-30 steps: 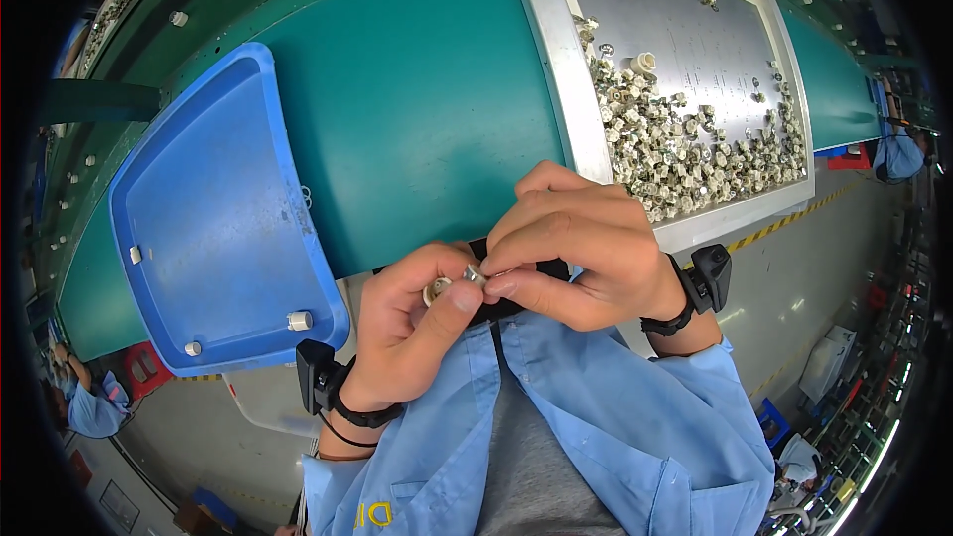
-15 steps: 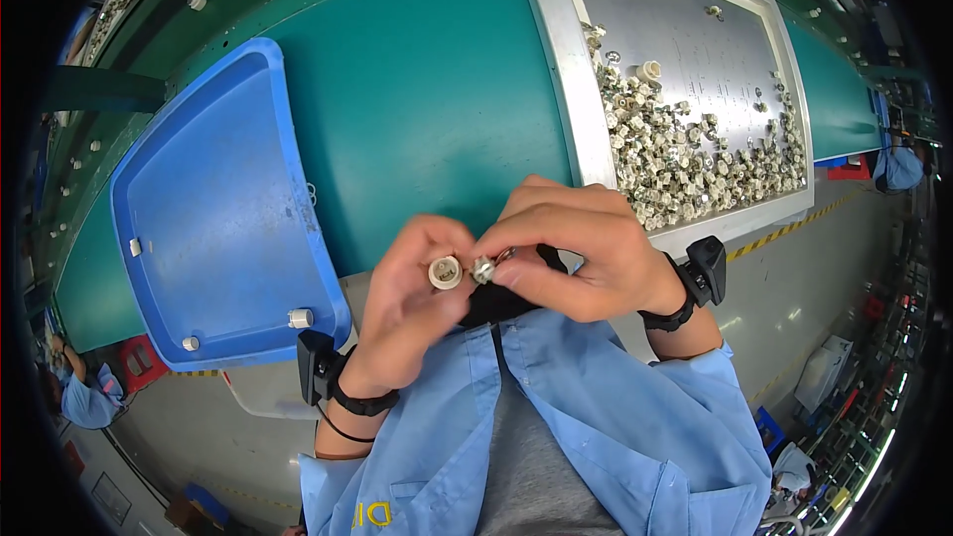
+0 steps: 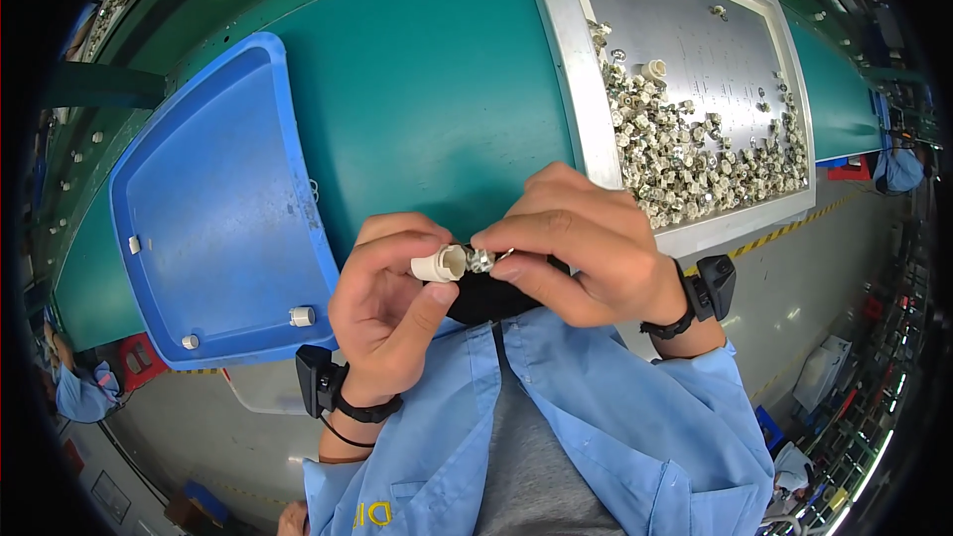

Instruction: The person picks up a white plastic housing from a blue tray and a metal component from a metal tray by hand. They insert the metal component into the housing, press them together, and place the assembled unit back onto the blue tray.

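Note:
My left hand (image 3: 389,310) grips a white cylindrical socket shell (image 3: 434,265) between thumb and fingers, its open end facing right. Pinched in my right hand (image 3: 581,256) is a small metal-and-white contact insert (image 3: 480,260), held right at the mouth of the shell. Whether the insert touches the rim or has entered it, I cannot tell. Both hands are in front of my body, at the near edge of the green work surface (image 3: 427,89).
On the left lies a blue tray (image 3: 218,208) with a few white shells, one a ridged shell (image 3: 302,317). At the right, a metal-framed tray (image 3: 586,89) holds a heap of small inserts (image 3: 685,159). White pieces line the green ledge beyond.
The shell in my left hand has turned from facing up to lying sideways, its opening toward the insert. My right hand still pinches the insert, now lined up with that opening.

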Motion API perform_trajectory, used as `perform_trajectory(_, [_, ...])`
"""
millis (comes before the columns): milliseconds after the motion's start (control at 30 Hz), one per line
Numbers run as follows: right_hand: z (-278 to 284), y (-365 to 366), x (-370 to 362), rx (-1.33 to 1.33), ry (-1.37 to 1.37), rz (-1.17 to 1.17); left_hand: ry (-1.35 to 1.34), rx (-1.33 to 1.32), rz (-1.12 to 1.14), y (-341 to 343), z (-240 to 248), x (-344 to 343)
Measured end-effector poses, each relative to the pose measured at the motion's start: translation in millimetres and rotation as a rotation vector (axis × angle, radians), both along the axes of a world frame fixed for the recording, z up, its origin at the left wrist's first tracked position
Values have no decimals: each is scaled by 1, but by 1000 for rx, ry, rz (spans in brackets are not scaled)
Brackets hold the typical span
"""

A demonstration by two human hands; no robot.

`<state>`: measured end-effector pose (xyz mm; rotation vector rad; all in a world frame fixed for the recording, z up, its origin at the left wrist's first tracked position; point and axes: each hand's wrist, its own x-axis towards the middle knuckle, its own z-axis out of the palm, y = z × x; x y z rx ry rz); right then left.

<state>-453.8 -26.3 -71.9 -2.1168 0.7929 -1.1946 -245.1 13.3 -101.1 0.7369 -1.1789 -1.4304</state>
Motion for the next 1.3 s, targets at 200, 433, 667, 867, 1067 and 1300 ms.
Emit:
perform_trajectory(200, [-1, 12, 12, -45, -9, -109, -46, -135, 57, 1, -2, -2])
perform_trajectory(433, [2, 23, 14, -104, 41, -174, -183, -168, 140, 8, -1, -3])
perform_trajectory(667, [-2, 25, 11, -81, 32, -137, -203, -206, 154, 11, 1, -7])
perform_trajectory(867, [-2, 26, 13, -106, 69, -248, -247, -242, 275, 10, 1, -22])
perform_trajectory(1067, [-1, 18, 10, -180, 226, -313, -54, -2, 229, 10, -4, -28])
perform_trajectory(1300, [-13, 21, 17, -174, 345, -372, 163, 250, 158, 14, 1, -34])
